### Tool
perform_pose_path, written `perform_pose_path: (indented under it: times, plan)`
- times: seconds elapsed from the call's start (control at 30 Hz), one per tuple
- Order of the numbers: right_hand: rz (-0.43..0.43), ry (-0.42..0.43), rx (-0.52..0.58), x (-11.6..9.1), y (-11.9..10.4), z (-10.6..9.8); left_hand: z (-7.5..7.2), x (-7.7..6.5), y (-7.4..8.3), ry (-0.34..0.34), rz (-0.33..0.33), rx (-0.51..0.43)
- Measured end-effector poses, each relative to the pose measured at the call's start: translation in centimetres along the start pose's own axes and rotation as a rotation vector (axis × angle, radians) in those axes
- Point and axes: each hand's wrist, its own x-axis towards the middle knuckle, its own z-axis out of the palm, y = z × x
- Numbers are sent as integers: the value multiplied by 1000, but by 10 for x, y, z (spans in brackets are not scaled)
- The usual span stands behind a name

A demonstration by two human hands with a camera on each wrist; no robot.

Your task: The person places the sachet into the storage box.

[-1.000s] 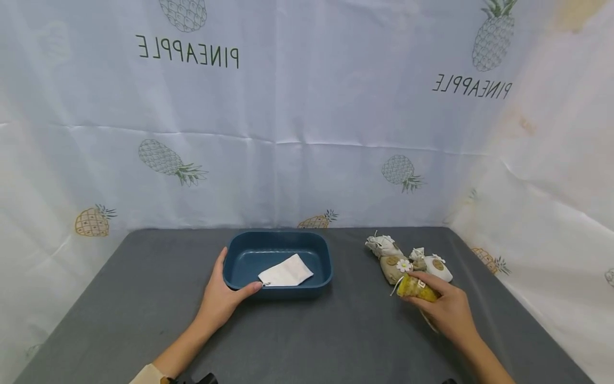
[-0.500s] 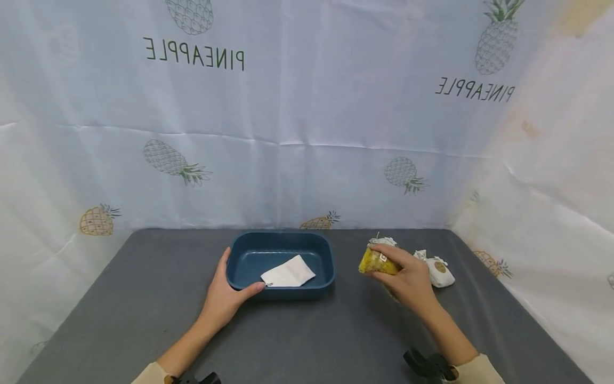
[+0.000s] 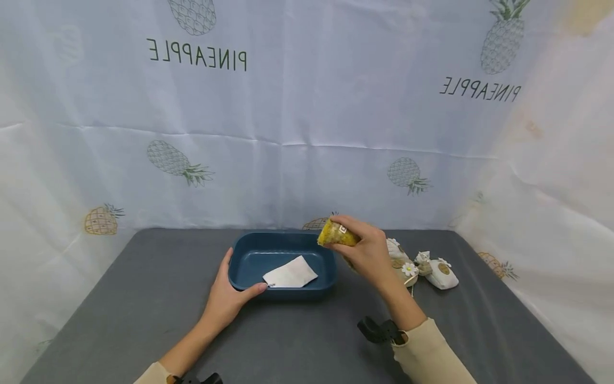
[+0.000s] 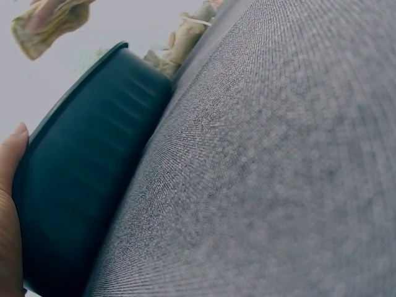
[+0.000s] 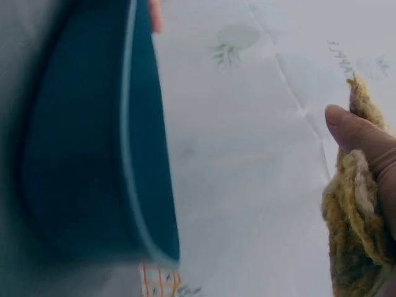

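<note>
A dark blue rectangular bin [image 3: 288, 294] stands on the table, a folded white cloth [image 3: 290, 272] lying inside it. My left hand [image 3: 225, 298] holds the bin's near left corner, thumb at the front rim and fingers along the left side. In the left wrist view, that thumb [image 4: 11, 154] lies along the bin's outer wall. My right hand [image 3: 366, 250] pinches a fuzzy yellow cloth [image 3: 336, 233] with a small white label, raised over the bin's right rim. The right wrist view shows the thumb [image 5: 356, 127] pressed on the bunched cloth [image 5: 352, 216].
Several small cloth sachets lie right of the bin, including a white one [image 3: 442, 273] with a round tan patch and a beige one [image 3: 400, 264] with a white flower, partly behind my right forearm. A pineapple-print curtain [image 3: 307, 106] hangs behind the grey table [image 3: 288, 341].
My right hand has carried the yellow cloth left and upward from beside the sachets to the bin's right rim. The left hand has stayed on the bin; the white cloth has not moved.
</note>
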Motion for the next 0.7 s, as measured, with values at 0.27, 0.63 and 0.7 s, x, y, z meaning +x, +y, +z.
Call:
perform_pose_path:
  times: [0.27, 0.63, 0.7]
  plan:
    - [-15, 23, -3, 8, -2, 36, 4, 1, -1, 5, 1, -9]
    - [126, -64, 44, -1, 15, 78, 2, 1, 3, 13, -22, 7]
    - [146, -85, 44, -2, 16, 83, 2, 2, 2, 14, -29, 9]
